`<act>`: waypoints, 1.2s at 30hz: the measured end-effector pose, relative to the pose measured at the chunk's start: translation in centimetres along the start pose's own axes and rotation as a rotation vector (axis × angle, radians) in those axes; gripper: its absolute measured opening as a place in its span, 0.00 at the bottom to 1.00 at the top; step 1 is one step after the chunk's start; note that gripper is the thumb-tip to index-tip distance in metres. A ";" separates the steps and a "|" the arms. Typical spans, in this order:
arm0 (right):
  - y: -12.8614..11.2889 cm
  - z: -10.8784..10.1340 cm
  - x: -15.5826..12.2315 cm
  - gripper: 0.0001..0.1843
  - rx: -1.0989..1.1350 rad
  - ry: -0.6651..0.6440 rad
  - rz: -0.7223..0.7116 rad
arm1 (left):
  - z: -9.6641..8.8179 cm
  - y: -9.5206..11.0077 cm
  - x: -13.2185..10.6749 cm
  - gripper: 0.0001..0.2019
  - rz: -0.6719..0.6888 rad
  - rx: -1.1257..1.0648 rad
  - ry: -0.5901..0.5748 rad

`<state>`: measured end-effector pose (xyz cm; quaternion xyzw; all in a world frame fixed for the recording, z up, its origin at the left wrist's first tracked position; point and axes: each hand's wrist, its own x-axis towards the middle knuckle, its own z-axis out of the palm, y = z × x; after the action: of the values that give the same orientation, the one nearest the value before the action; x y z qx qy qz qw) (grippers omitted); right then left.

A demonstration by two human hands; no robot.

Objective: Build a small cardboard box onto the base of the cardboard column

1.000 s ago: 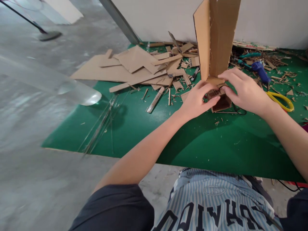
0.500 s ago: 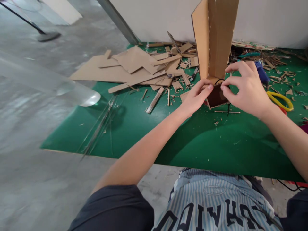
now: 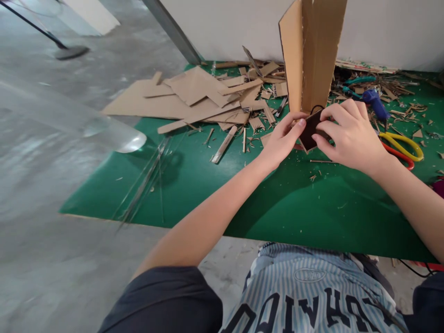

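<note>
A small dark-brown cardboard piece (image 3: pixel 310 134) is tilted between my hands above the green table. My left hand (image 3: pixel 285 138) pinches its left edge between thumb and fingers. At its right side is my right hand (image 3: pixel 350 134), with thumb and fingers curled round the edge; the fingertips partly cover it. A thin black cord or loop (image 3: pixel 317 108) rises behind the piece. Just beyond stands a tall folded cardboard upright (image 3: pixel 314 55). A thin stick (image 3: pixel 321 161) lies on the table below my right hand.
Cardboard sheets and strips (image 3: pixel 194 95) are heaped at the back left of the green table (image 3: pixel 194 180). Right of my right hand lie a blue glue gun (image 3: pixel 376 104) and scissors with yellow and red handles (image 3: pixel 404 145). A blurred clear tube (image 3: pixel 114 134) juts in from the left.
The cardboard piece has turned and tilted more steeply. My right hand has moved slightly down and left, its fingers now on the piece. The black strand hanging below it no longer shows.
</note>
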<state>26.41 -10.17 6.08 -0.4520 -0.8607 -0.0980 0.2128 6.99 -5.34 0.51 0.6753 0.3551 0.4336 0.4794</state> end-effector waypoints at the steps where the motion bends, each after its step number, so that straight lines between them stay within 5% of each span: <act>1: 0.0 -0.1 0.0 0.15 0.005 -0.006 0.002 | 0.0 0.0 0.0 0.15 -0.001 -0.004 0.004; 17: -1.7 -0.7 -0.1 0.20 -0.027 -0.083 -0.026 | 0.1 0.2 0.0 0.31 0.092 0.120 0.048; 36: -2.7 -1.1 0.4 0.14 0.104 0.042 0.262 | 0.1 -0.3 -0.1 0.25 0.098 0.243 0.158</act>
<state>24.31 -11.85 7.30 -0.5467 -0.7937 -0.0341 0.2647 7.01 -5.42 0.18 0.7085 0.4084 0.4621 0.3430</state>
